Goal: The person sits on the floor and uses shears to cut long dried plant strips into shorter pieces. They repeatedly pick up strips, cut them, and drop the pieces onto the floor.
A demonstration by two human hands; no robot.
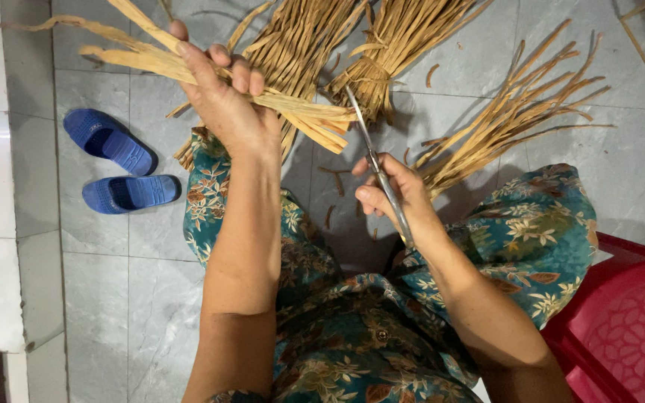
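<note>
Trimming step: left hand [222, 104] clenches a bundle of dried strips [188, 67] above the tiled floor [98, 298]. Right hand [397, 198] grips scissors [371, 153], blade tips at the bundle's cut end. Next likely needs blades squared across the ends, bundle held steady.

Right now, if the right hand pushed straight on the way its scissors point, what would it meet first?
The right hand aims the scissors up toward the cut ends of the dried strips gripped in the left hand. Those ends likely come first; the tied bundle lies beyond, though depth is unclear.
</note>
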